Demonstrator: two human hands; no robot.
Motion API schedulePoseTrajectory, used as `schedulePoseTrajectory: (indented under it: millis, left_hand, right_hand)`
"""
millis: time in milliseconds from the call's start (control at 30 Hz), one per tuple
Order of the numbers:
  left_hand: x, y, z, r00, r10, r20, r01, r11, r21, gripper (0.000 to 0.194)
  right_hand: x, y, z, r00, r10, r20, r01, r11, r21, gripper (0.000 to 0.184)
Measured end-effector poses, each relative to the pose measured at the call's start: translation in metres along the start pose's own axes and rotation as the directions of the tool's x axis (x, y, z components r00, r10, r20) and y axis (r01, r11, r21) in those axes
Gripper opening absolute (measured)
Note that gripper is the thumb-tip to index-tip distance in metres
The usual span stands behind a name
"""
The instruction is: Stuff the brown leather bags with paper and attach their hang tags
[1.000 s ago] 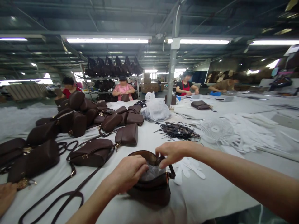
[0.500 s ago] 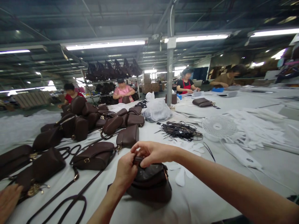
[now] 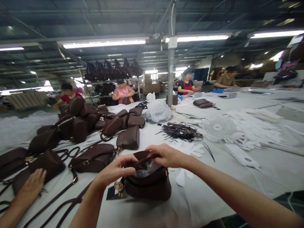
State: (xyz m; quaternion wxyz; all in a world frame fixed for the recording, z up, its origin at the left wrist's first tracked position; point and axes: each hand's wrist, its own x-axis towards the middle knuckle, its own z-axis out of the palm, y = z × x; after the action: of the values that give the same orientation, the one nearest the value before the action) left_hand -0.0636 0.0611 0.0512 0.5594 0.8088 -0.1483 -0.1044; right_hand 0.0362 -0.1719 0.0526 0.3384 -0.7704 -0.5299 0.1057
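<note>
A dark brown handbag (image 3: 149, 186) stands upright on the white table in front of me, its top pulled apart. Clear plastic (image 3: 148, 169) shows inside the opening. My left hand (image 3: 116, 169) grips the left part of the rim between thumb and fingers. At the far right of the rim, my right hand (image 3: 166, 155) holds the edge, with its fingertips partly hidden inside. A gold charm (image 3: 118, 186) hangs at the bag's left side, beside a black tag (image 3: 111, 193) on the table.
Another person's hand (image 3: 33, 183) rests on a brown bag (image 3: 51, 164) at left. Brown bags (image 3: 78, 126) are heaped behind it. Black straps or tags (image 3: 180, 131), a white fan (image 3: 219, 128) and white cut pieces (image 3: 256, 129) lie ahead and right. Co-workers sit beyond.
The bag's top has been spread apart, showing the plastic inside. My left hand has moved left and my right hand slightly right. The other person's hand has reached onto a bag.
</note>
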Motion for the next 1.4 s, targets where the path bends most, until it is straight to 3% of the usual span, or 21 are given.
schedulePoseTrajectory:
  millis: [100,167,233,333,400,467,567,667,767,933,1067,1167,1267,1333,1400]
  left_hand:
    - [-0.002,0.002,-0.010,0.997,-0.031,0.072,0.033,0.999,-0.034,0.026]
    - [0.001,0.001,-0.009,1.000,-0.003,-0.010,0.003,0.997,0.076,0.019]
    - [0.006,-0.001,-0.003,0.983,0.099,-0.153,-0.052,0.956,0.287,0.010]
    - [0.012,-0.009,0.012,0.892,0.303,-0.336,-0.044,0.797,0.602,0.011]
    - [0.015,-0.017,0.022,0.803,0.378,-0.460,0.074,0.703,0.707,0.013]
    - [0.018,-0.023,0.031,0.725,0.389,-0.569,0.226,0.646,0.729,0.014]
    - [0.019,-0.025,0.037,0.661,0.345,-0.666,0.406,0.582,0.705,0.017]
    - [0.017,-0.021,0.036,0.662,0.296,-0.689,0.487,0.529,0.695,0.014]
    - [0.014,-0.018,0.032,0.713,0.253,-0.654,0.439,0.566,0.698,0.012]
    - [0.013,-0.021,0.027,0.687,0.257,-0.680,0.401,0.647,0.649,0.021]
    - [0.011,-0.021,0.025,0.753,0.232,-0.616,0.332,0.674,0.660,0.020]
    - [0.010,-0.020,0.021,0.767,0.228,-0.599,0.326,0.666,0.671,0.023]
    - [0.008,-0.018,0.017,0.799,0.182,-0.574,0.320,0.680,0.660,0.024]
    - [0.005,-0.015,0.019,0.768,0.244,-0.592,0.314,0.662,0.680,0.026]
    - [0.000,-0.011,0.030,0.681,0.416,-0.602,0.303,0.588,0.750,0.028]
  right_hand:
    - [0.004,0.008,-0.005,0.983,0.033,0.179,-0.088,0.947,0.310,0.053]
    - [0.007,0.013,-0.010,0.964,0.032,0.263,-0.153,0.878,0.453,0.049]
    - [0.010,0.017,-0.014,0.954,0.034,0.296,-0.188,0.838,0.512,0.046]
    - [0.013,0.022,-0.014,0.944,0.032,0.330,-0.229,0.782,0.580,0.053]
    - [0.016,0.024,-0.008,0.945,0.049,0.323,-0.251,0.744,0.619,0.061]
    - [0.019,0.025,-0.001,0.952,0.095,0.293,-0.266,0.732,0.627,0.067]
    - [0.021,0.023,0.007,0.962,0.179,0.207,-0.269,0.757,0.596,0.066]
    - [0.019,0.018,0.011,0.960,0.248,0.130,-0.277,0.775,0.568,0.060]
    - [0.018,0.013,0.012,0.952,0.287,0.103,-0.296,0.789,0.538,0.051]
    - [0.021,0.011,0.015,0.956,0.289,0.040,-0.277,0.856,0.436,0.037]
    - [0.021,0.015,0.016,0.960,0.277,0.034,-0.257,0.829,0.497,0.036]
    - [0.019,0.018,0.016,0.973,0.228,0.023,-0.200,0.798,0.569,0.037]
    - [0.012,0.016,0.013,0.985,0.150,-0.081,-0.081,0.831,0.550,0.034]
    - [0.002,0.013,0.009,0.968,0.134,-0.211,-0.022,0.887,0.461,0.029]
    - [-0.011,0.011,0.006,0.928,0.154,-0.340,-0.033,0.941,0.337,0.025]
